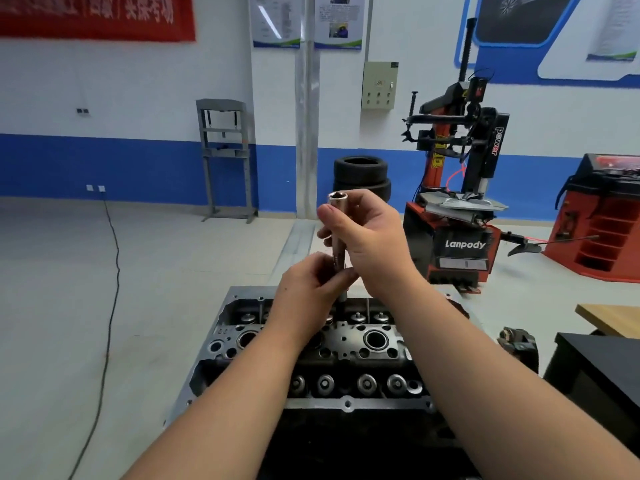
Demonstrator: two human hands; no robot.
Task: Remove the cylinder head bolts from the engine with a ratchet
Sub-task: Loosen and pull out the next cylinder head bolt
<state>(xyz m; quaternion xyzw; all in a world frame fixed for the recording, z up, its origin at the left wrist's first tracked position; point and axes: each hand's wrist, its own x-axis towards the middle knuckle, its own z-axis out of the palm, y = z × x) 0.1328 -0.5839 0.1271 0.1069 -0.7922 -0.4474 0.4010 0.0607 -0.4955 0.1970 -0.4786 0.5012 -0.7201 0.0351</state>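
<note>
Both hands are up over the engine [311, 344]: right hand [370, 237] wrapped round a long chrome socket [336, 216], open end up, left hand [308, 289] pinching its lower end just beneath. Cylinder head sits right below them.

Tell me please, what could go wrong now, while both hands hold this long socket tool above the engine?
1. The socket tool is held only by fingers, right hand above and left hand below; if it slips, it may fall into the open cylinder head.
2. It stands slightly tilted; seated crooked, it could round a bolt.
3. A sudden slip could knock knuckles on the metal edges.
</note>
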